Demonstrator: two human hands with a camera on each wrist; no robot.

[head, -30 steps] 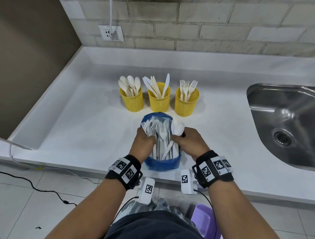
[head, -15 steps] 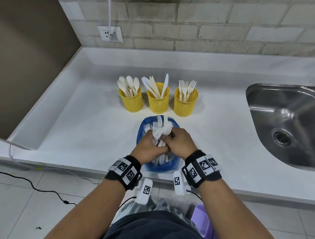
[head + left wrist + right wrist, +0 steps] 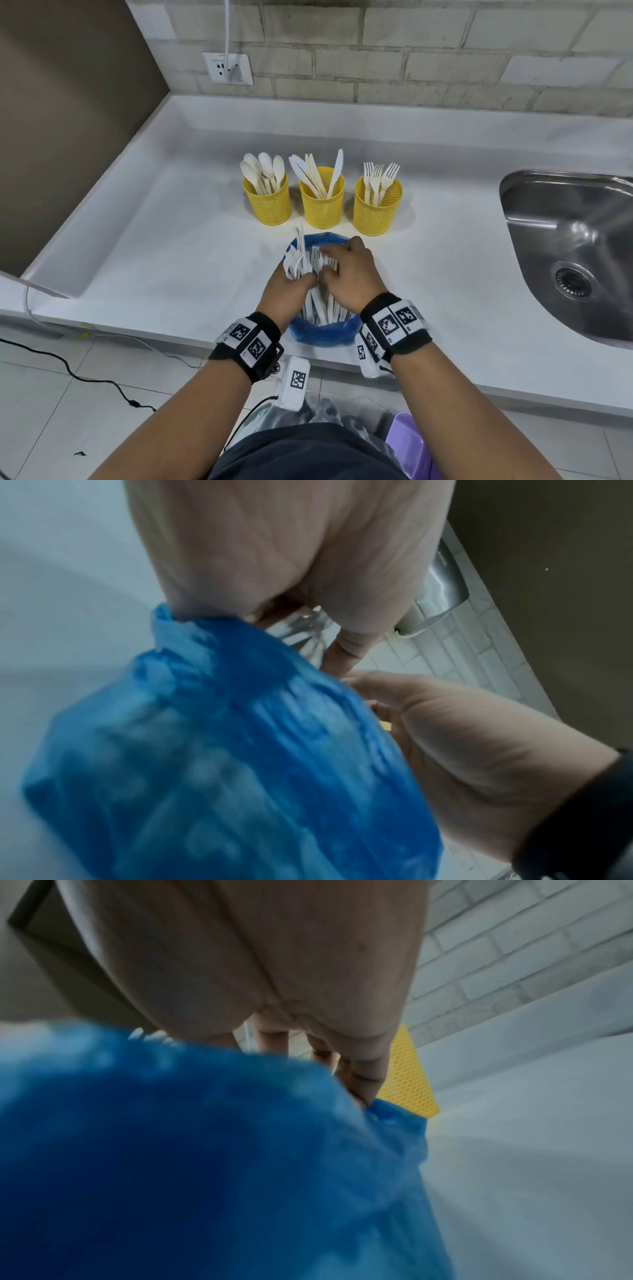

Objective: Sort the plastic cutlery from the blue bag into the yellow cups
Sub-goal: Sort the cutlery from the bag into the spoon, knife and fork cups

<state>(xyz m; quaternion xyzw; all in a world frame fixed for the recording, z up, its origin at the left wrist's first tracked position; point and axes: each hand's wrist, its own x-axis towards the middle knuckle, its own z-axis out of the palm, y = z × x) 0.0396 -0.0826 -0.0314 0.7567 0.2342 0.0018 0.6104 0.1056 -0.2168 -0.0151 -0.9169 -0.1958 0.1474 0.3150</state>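
Three yellow mesh cups stand in a row on the white counter: the spoon cup [image 3: 268, 204], the knife cup [image 3: 322, 205] and the fork cup [image 3: 377, 209]. In front of them the blue bag [image 3: 322, 330] [image 3: 222, 750] [image 3: 171, 1150] lies open near the counter's front edge, full of white plastic cutlery [image 3: 318, 308]. My left hand [image 3: 287, 291] [image 3: 274, 547] grips a bundle of forks and handles at the bag's left side. My right hand [image 3: 346, 274] [image 3: 257, 947] reaches over the bag's mouth, thumb and forefinger closed on a fork head [image 3: 317, 260]. The wrist views are blurred.
A steel sink [image 3: 565, 246] is sunk into the counter at the right. A wall socket [image 3: 227, 68] with a plugged cable sits on the brick wall behind. A brown panel closes the left side. Bare counter lies left of the cups and between bag and sink.
My right hand moved from the bag's right rim to the middle and then forward onto the fork heads. The spoon it held is out of sight. My left hand keeps its grip on the bundle.
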